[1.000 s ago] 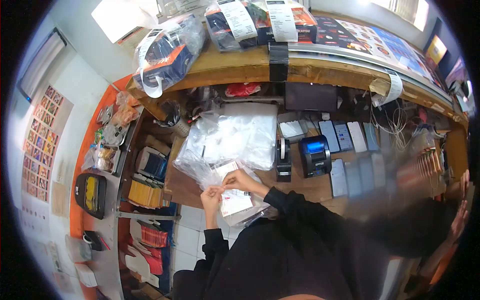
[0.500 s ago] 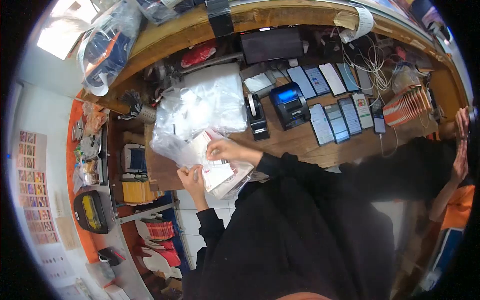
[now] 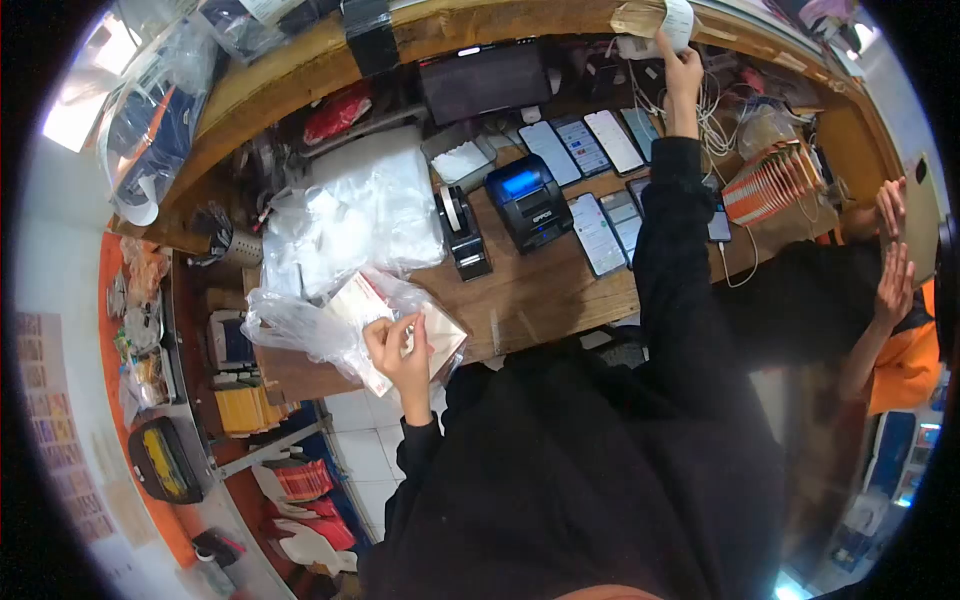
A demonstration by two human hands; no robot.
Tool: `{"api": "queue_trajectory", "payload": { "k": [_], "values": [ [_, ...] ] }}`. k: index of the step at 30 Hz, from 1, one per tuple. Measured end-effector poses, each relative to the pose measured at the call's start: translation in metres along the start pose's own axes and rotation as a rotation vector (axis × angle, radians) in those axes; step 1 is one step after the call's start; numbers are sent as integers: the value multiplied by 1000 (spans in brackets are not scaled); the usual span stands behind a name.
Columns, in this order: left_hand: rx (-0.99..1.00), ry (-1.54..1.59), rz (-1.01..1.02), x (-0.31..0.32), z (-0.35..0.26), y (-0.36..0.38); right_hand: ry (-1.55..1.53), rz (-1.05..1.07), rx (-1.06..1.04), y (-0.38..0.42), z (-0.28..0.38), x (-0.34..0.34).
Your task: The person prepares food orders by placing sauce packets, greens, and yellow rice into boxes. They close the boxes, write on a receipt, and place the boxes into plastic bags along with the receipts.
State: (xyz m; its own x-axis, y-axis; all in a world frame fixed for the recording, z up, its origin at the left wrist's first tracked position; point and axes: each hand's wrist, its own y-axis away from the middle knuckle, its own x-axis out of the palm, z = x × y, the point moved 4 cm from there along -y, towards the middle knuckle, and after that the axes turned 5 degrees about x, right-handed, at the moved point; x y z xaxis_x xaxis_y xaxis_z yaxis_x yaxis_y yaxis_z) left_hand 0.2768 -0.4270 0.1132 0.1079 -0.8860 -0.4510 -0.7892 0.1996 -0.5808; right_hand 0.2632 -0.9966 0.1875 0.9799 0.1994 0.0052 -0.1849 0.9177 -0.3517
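My left hand (image 3: pixel 402 360) is over a clear plastic bag (image 3: pixel 300 330) at the table's front left edge, its fingers curled together; whether anything small is pinched in them I cannot make out. Inside the bag is a cream paper box (image 3: pixel 440 335), with a printed white and red part (image 3: pixel 360 300) beside it. Stretched up to the shelf edge, my right hand (image 3: pixel 682 75) has its fingers on a white receipt slip (image 3: pixel 678 25) that hangs there.
A stack of clear plastic bags (image 3: pixel 370 200), a tape dispenser (image 3: pixel 462 235) and a receipt printer (image 3: pixel 528 203) stand on the table. Several phones (image 3: pixel 598 235) lie to the right, near tangled white cables (image 3: pixel 715 125). Another person's hands (image 3: pixel 893 250) are at far right.
My right hand has left the paper box and reached up to the receipt slip at the shelf. The white slip on the box is gone from view there. My left hand has lifted slightly over the bag.
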Motion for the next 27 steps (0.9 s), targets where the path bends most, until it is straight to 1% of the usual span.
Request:
{"api": "queue_trajectory", "payload": {
  "k": [1, 2, 3, 5, 6, 7, 8, 9, 10, 11, 13, 14, 15, 16, 17, 19, 20, 21, 22, 23, 24, 25, 27],
  "values": [
    [-16, -12, 3, 5, -5, -3, -65, 128, -40, 13, 4, -4],
    [-7, 72, 20, 13, -12, -4, -178, 91, -71, 54, 40, -5],
    [-2, 152, 29, 21, -17, -6, -207, 205, 8, 72, 35, -8],
    [65, 304, 252, 44, -28, -6, -87, 455, 156, 132, 36, -6],
    [-18, 441, 355, 60, -33, -6, -25, 609, 140, 172, 38, 1],
    [-103, 582, 453, 74, -39, -2, 117, 816, 259, 209, 29, 7],
    [-212, 702, 426, 84, -42, 1, 308, 1041, 99, 241, 11, 13],
    [-317, 825, 395, 92, -42, 3, 359, 1289, 54, 275, -8, 22],
    [-390, 888, 392, 107, -22, 21, 298, 1467, 215, 306, -6, 29],
    [-404, 846, 236, 105, -22, 12, 484, 1552, 185, 320, -7, 34],
    [-822, 762, 346, 118, 37, 44, 604, 1530, 32, 334, -33, 41],
    [-892, 911, 188, 112, 29, 41, 605, 1544, 32, 339, -38, 49],
    [-899, 907, 176, 112, 31, 45, 457, 1427, 77, 340, -37, 60],
    [-1039, 953, 129, 112, 36, 55, 314, 1306, 126, 344, -38, 69],
    [-1178, 995, 79, 113, 41, 67, 313, 1320, 134, 357, -48, 81],
    [-1220, 1026, 66, 121, 43, 81, 247, 1189, 512, 377, -76, 100],
    [-1233, 1065, 51, 126, 44, 84, 268, 1149, 299, 380, -68, 104],
    [-1244, 1106, 36, 130, 46, 86, 269, 1157, 304, 381, -71, 105],
    [-1204, 1100, 42, 135, 50, 88, 117, 1135, 489, 382, -78, 105],
    [-1212, 1096, 36, 136, 50, 86, -35, 1101, 672, 384, -84, 102],
    [-1215, 1132, 6, 137, 47, 83, -78, 1069, 901, 374, -47, 94],
    [-1216, 1172, -25, 138, 47, 80, -176, 1163, 1091, 368, -42, 86],
    [-1248, 1153, -16, 141, 49, 85, -110, 1120, 1128, 380, -13, 62]
  ]
}}
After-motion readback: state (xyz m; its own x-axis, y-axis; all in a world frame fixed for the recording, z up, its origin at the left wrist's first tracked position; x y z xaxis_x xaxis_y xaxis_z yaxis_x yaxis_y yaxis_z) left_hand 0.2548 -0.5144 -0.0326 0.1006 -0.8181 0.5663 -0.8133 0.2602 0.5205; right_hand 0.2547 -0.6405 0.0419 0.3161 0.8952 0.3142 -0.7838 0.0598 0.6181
